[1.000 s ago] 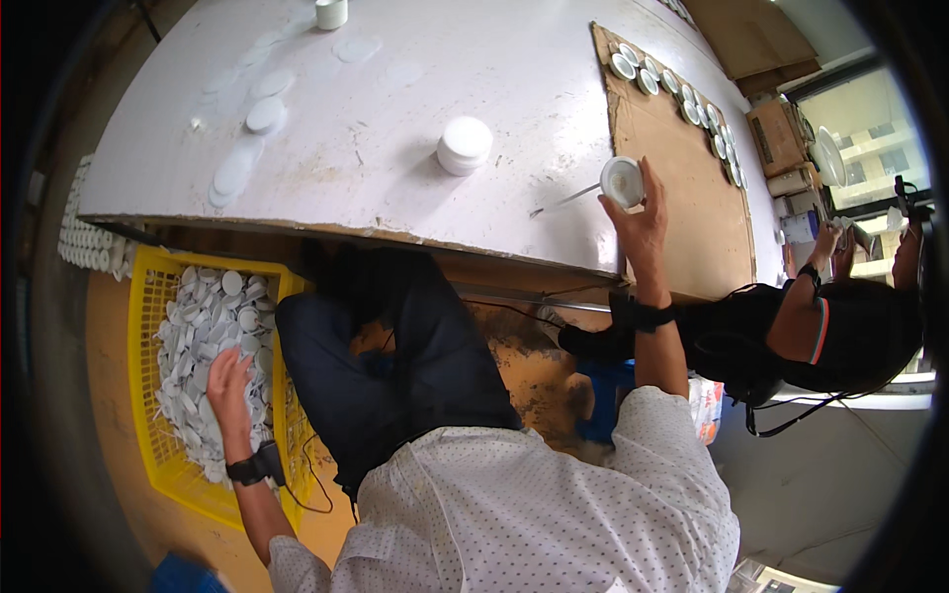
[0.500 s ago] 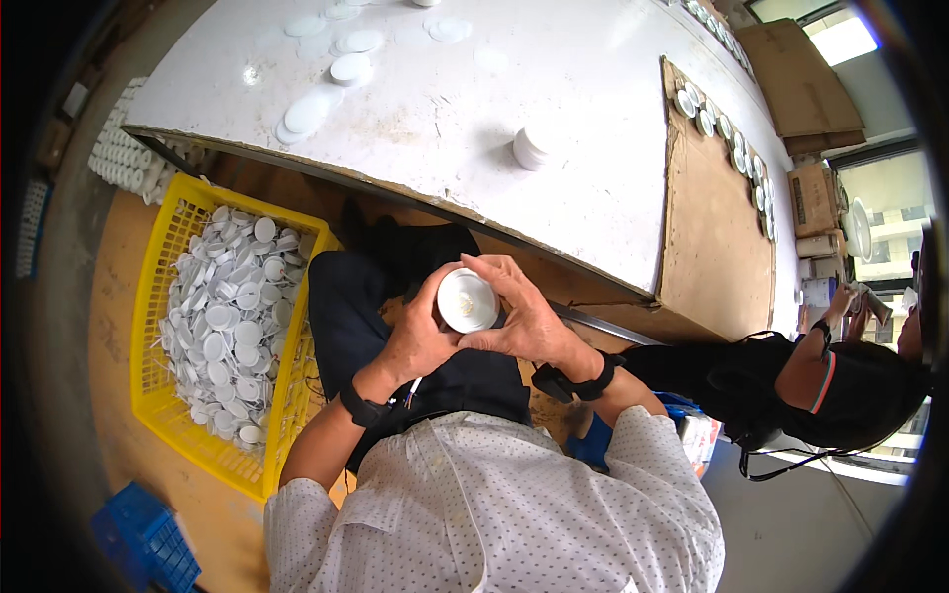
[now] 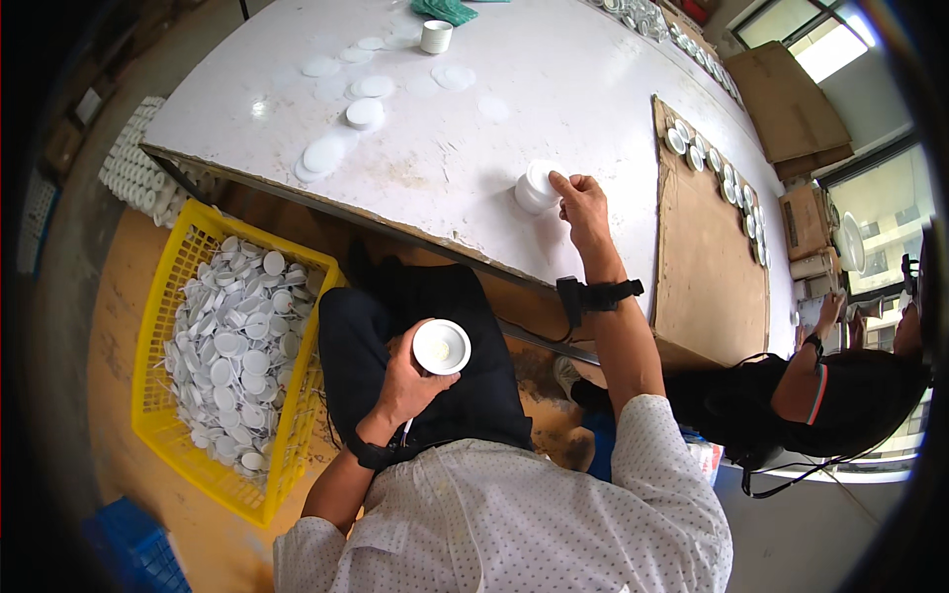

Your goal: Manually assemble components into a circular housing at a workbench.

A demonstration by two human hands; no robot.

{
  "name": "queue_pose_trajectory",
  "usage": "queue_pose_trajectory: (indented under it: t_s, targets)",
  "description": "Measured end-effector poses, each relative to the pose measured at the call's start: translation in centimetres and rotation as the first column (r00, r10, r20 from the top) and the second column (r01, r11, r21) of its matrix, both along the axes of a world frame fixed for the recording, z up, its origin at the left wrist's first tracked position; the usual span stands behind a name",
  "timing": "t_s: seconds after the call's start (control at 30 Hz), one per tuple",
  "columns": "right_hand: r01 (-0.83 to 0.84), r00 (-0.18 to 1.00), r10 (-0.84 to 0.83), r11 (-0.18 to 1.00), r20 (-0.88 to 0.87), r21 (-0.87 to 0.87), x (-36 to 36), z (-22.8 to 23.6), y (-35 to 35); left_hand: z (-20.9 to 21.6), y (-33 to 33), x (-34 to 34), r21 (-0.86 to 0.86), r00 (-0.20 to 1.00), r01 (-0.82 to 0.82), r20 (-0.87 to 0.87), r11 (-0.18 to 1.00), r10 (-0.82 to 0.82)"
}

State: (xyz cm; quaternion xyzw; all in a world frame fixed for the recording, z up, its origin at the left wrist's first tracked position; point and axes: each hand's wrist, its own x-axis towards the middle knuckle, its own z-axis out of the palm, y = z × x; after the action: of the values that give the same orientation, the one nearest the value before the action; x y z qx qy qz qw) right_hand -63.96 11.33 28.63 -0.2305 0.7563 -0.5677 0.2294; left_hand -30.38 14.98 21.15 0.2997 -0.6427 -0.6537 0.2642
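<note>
My left hand [image 3: 403,387], above my lap, is wrapped round a white round lamp housing [image 3: 442,348]. Its open, cup-like face is turned up, with a small yellowish patch at the bottom. A short white lead hangs below that hand. Over the table my right hand [image 3: 587,212] pinches the edge of a thin white disc [image 3: 543,175] between thumb and fingers. That disc lies at the top of a short stack of white discs [image 3: 532,198]; whether it is lifted off, I cannot tell.
A yellow basket [image 3: 148,395] full of white discs with leads stands at my left. On the white table [image 3: 415,188] lie loose discs [image 3: 323,155] and a white cup-shaped piece [image 3: 436,38]. Cardboard [image 3: 707,257] with round lamps lies to the right, near another person [image 3: 840,405].
My right hand has let go of the lamp housing and reached forward to the disc stack. My left hand keeps the housing, now slightly lower and further left.
</note>
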Motion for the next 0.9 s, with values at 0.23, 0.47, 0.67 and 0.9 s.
queue_pose_trajectory:
  t_s: [0.23,0.47,0.67,0.9]
  targets:
    - [0.047,0.910,0.070,0.962,0.408,-0.270,0.8,0.1,2.2,-0.2,0.0,0.0,0.242,0.999,-0.031,-0.011,0.970,0.035]
    - [0.009,0.839,0.189,0.933,0.510,-0.360,5.1,0.7,6.8,1.9,-0.7,-1.3,0.295,0.986,0.082,-0.160,0.952,-0.035]
    - [-0.082,0.865,0.186,0.969,0.466,-0.234,8.6,-0.1,8.4,3.2,-2.0,-2.6,0.330,0.975,0.124,-0.214,0.936,-0.054]
    - [-0.528,0.317,0.398,0.828,-0.861,0.189,14.2,-1.4,10.0,3.0,-2.4,-3.2,0.373,0.938,0.154,-0.345,0.915,-0.018]
